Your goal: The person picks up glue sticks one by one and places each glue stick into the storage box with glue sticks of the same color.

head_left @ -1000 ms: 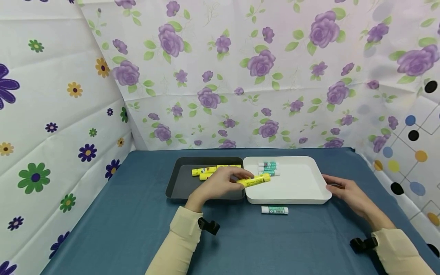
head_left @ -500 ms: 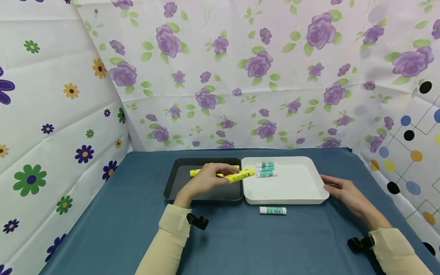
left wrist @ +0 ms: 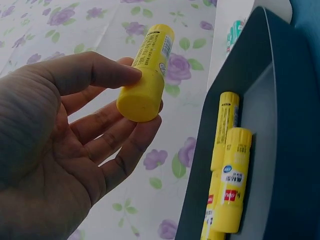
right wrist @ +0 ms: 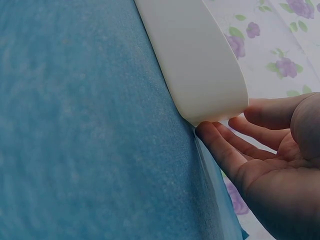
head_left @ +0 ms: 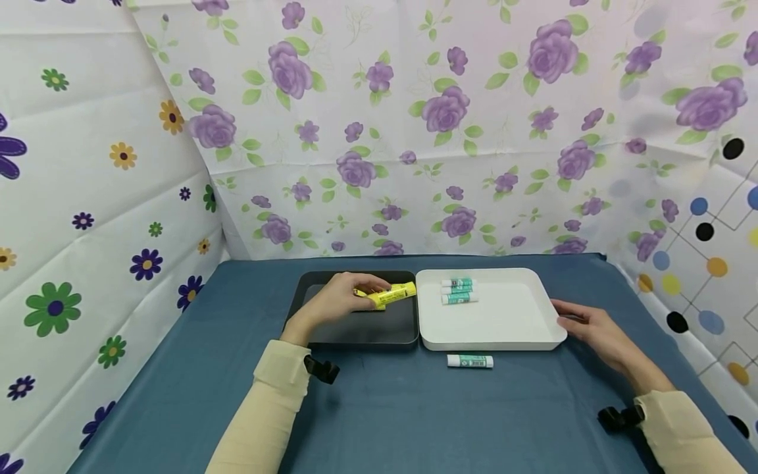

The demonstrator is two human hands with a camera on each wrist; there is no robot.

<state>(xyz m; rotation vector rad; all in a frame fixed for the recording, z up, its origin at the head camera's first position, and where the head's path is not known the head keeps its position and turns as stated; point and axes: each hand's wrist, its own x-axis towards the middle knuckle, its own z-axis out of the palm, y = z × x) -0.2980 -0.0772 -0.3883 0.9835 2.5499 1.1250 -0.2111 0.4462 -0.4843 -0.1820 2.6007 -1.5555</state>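
My left hand (head_left: 333, 301) pinches a yellow glue stick (head_left: 395, 293) between thumb and fingers, above the dark grey tray (head_left: 379, 339). In the left wrist view this glue stick (left wrist: 145, 75) tilts up, away from the palm. Several other yellow glue sticks (left wrist: 232, 182) lie in the tray below, mostly hidden behind the hand in the head view. At the right edge of the white tray (head_left: 491, 329), my right hand (head_left: 604, 332) touches the rim with fairly straight fingers. The right wrist view shows its fingertips (right wrist: 205, 129) against the tray's corner.
Inside the white tray, several small white-and-green glue sticks (head_left: 459, 298) lie at its back left. Another white-and-green glue stick (head_left: 470, 361) lies on the blue tablecloth (head_left: 403, 415) in front. The two trays stand side by side, with flowered cloth (head_left: 355, 131) behind.
My left hand has carried the yellow glue stick leftward, from over the white tray to over the dark grey tray. The right hand stays at the white tray's edge.
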